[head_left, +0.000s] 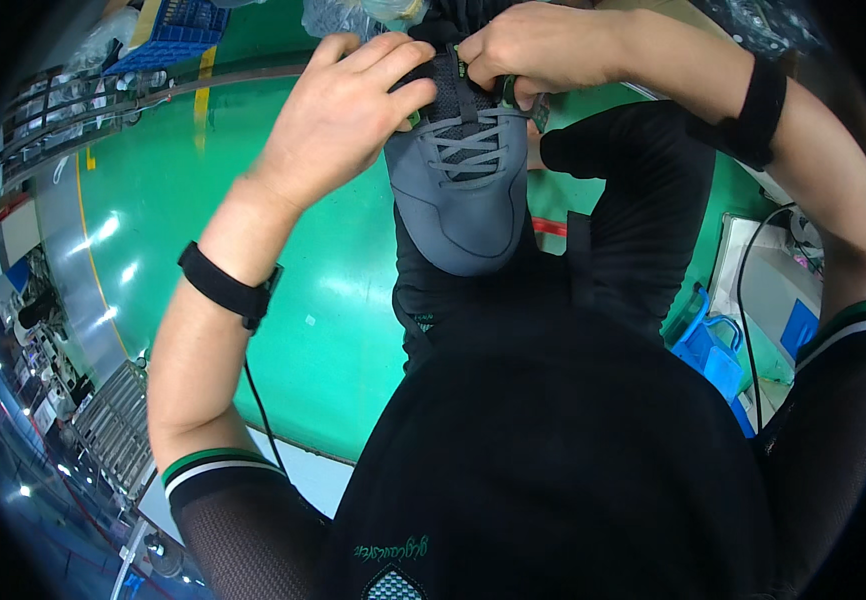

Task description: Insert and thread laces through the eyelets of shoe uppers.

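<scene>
A grey lace-up shoe [461, 215] is held over my lap, its toe pointing toward me. Grey laces [470, 150] cross its upper, and a dark mesh tongue [450, 95] stands up in the opening. My left hand [343, 110] grips the left side of the collar with bent fingers. On the opposite side my right hand [538, 45] pinches the collar beside the tongue, where a bit of green lining shows. The shoe's heel and sole are hidden. Both wrists wear black straps.
Clear plastic bags [338, 17] lie beyond the shoe. A blue crate [175, 35] is at the far left, near a metal rail [243, 74]. To my right are a blue plastic item [710, 345] and a black cable [742, 290]. Green floor [283, 250] spreads below.
</scene>
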`<control>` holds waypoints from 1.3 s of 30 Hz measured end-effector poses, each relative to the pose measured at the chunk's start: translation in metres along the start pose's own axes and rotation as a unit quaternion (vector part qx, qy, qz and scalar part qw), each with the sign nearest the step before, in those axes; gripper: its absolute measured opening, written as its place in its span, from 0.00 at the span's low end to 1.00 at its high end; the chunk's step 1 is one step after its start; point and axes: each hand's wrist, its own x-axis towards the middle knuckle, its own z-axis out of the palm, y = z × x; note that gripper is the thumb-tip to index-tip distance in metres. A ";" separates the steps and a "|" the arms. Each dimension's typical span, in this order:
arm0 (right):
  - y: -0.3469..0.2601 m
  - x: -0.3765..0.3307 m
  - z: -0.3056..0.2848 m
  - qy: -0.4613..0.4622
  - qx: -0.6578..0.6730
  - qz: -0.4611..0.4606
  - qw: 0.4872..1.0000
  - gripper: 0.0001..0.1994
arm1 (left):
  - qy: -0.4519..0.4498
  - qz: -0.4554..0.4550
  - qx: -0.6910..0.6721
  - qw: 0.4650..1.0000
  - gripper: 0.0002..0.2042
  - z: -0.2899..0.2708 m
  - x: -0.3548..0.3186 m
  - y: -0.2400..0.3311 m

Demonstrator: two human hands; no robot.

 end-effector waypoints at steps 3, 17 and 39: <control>0.012 0.012 0.005 0.017 -0.038 -0.107 0.993 0.08 | -0.073 0.055 -0.138 0.986 0.15 0.009 0.007 -0.025; 0.006 0.012 0.011 -0.177 0.347 0.299 0.871 0.11 | -0.326 -0.164 -0.443 0.819 0.06 0.014 0.018 -0.049; -0.093 -0.012 0.044 0.469 0.669 0.195 0.543 0.21 | 0.242 -0.355 -0.630 0.646 0.16 0.038 0.001 0.089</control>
